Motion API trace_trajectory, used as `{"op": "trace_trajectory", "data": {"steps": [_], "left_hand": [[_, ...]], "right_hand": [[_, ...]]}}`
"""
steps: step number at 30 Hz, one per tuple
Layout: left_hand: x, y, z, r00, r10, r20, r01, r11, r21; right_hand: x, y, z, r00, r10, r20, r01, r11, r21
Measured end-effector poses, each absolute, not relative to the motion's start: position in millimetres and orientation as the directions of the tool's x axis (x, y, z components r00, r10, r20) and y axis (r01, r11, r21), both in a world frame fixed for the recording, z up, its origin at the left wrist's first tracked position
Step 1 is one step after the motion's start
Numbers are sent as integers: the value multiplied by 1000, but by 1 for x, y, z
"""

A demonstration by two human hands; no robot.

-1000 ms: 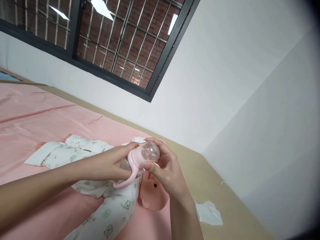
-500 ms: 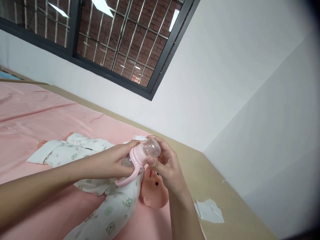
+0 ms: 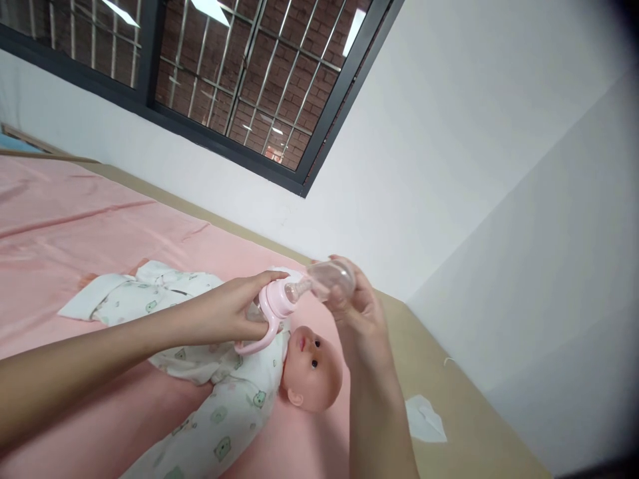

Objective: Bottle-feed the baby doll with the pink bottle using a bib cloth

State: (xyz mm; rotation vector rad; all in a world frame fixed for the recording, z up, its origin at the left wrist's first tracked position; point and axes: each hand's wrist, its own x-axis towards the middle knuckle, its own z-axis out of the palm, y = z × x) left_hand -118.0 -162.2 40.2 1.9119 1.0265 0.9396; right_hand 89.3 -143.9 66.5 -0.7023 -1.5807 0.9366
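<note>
My left hand [image 3: 248, 303] is wrapped round a baby bottle [image 3: 277, 303] with a pink collar and a curved pink handle. The bottle tilts up to the right, its clear nipple [image 3: 299, 289] bare. Just right of the nipple, my right hand [image 3: 362, 306] grips the clear dome-shaped bottle cap [image 3: 330, 278], which is apart from the collar. Below both hands a baby doll [image 3: 313, 372] lies on its back, its head to the right. It wears a white suit [image 3: 219, 406] printed with small green animals. My left forearm covers part of the doll's body.
A pink sheet [image 3: 60, 206] covers much of the tan surface [image 3: 464, 412]. A white tissue or cloth [image 3: 426, 419] lies on the right. Behind are a white wall [image 3: 379, 166] and a dark-framed window [image 3: 224, 143] with metal bars.
My right hand has pulled the clear cap off the bottle and moved to the right and slightly up with it, baring the nipple. My left hand still holds the bottle in nearly the same place.
</note>
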Motion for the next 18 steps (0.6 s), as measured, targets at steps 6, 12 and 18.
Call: {"op": "trace_trajectory", "data": {"steps": [6, 12, 18], "left_hand": [[-130, -128, 31, 232, 874, 427, 347, -484, 803], [-156, -89, 23, 65, 903, 424, 340, -420, 841], [-186, -62, 13, -71, 955, 289, 267, -261, 928]], "right_hand": [[148, -87, 54, 112, 843, 526, 130, 512, -849], [202, -12, -39, 347, 864, 364, 553, 125, -824], [239, 17, -125, 351, 857, 376, 667, 52, -743]]}}
